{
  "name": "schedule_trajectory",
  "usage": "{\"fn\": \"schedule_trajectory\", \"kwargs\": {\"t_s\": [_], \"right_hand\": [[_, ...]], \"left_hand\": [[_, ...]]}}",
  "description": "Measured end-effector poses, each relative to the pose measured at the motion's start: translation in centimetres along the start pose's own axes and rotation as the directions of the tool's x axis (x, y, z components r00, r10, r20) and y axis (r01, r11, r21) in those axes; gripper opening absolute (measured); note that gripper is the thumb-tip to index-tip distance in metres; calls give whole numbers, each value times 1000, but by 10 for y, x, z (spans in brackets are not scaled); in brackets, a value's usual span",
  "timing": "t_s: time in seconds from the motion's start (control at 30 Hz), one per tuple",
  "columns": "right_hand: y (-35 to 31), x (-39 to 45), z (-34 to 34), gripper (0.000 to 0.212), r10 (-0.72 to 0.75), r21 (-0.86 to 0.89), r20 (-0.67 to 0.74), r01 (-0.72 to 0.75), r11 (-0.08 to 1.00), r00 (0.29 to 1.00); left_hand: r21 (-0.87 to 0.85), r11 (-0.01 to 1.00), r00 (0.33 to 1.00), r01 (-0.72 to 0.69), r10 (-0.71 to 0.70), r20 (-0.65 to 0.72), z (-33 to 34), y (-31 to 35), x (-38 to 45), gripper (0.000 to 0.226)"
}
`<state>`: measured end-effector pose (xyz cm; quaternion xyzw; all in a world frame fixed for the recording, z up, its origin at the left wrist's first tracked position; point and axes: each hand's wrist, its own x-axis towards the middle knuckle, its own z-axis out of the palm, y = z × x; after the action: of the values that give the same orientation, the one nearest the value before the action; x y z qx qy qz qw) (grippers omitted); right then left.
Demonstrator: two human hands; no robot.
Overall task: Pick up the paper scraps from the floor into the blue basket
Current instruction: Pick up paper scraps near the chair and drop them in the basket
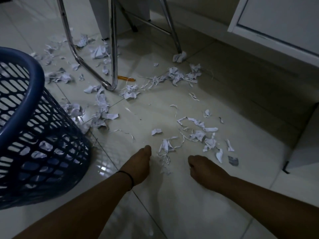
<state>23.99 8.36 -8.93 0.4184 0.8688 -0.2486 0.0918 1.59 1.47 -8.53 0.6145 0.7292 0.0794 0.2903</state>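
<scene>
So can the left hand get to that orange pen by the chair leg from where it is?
Probably not without leaning in: the left hand is well short of the orange pen, though only paper scraps lie between.

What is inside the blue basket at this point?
Through the mesh wall of the blue basket, several white paper scraps lie near the bottom. The rim and wall hide the rest of the inside, so how many there are cannot be told.
</scene>
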Motion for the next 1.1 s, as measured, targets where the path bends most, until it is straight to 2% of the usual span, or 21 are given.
{"fn": "schedule_trajectory", "kwargs": {"t_s": [0.1, 0.2, 0.27, 0.33, 0.4, 0.47, 0.63, 0.77, 0.87, 0.97, 1.03, 1.07, 1.1], "right_hand": [[3, 2, -10, 16, 27, 125, -87, -16, 992, 996], [9, -5, -20, 28, 33, 116, -177, -12, 993, 984], [17, -12, -24, 22, -2, 42, -282, 14, 999, 960], [28, -19, -29, 15, 40, -7, -329, -45, 999, 944], [41, -27, -31, 11, 98, -12, -359, -109, 994, 928], [56, -34, -32, 16, 155, -9, -394, -173, 985, 906], [98, -49, -26, 44, 300, -61, -300, -332, 941, 906], [109, -46, -16, 58, 374, -62, -225, -397, 916, 900], [107, -37, -10, 49, 396, -101, -149, -413, 905, 906], [104, -32, -9, 34, 354, -179, -144, -376, 909, 924], [100, -33, -16, 21, 301, -157, -196, -333, 930, 933], [101, -35, -18, 12, 282, -145, -225, -318, 937, 933], [105, -35, -19, 15, 276, -163, -320, -339, 927, 906]], "left_hand": [[-46, 999, 999, 0, -3, -52, 4, 12, 4, 32], [36, 999, 996, -18, 21, -91, 12, 22, 7, 40], [113, 994, 998, -14, 21, -59, 19, 28, 13, 59], [191, 981, 1000, 18, -21, 9, 24, 32, 18, 83], [229, 971, 993, 74, -93, 74, 28, 31, 22, 95], [233, 967, 983, 103, -134, 124, 32, 29, 25, 88], [220, 974, 992, 48, -73, 107, 34, 31, 24, 30], [151, 987, 996, 52, -63, 65, 37, 35, 19, 16], [75, 994, 997, 76, -76, -2, 38, 42, 20, 12], [-16, 999, 996, 52, -53, -71, 37, 47, 22, 30], [-31, 998, 993, 63, -66, -98, 36, 48, 25, 44], [-13, 996, 989, 83, -84, -119, 35, 47, 26, 41], [2, 995, 984, 100, -98, -151, 35, 47, 27, 33]]}}
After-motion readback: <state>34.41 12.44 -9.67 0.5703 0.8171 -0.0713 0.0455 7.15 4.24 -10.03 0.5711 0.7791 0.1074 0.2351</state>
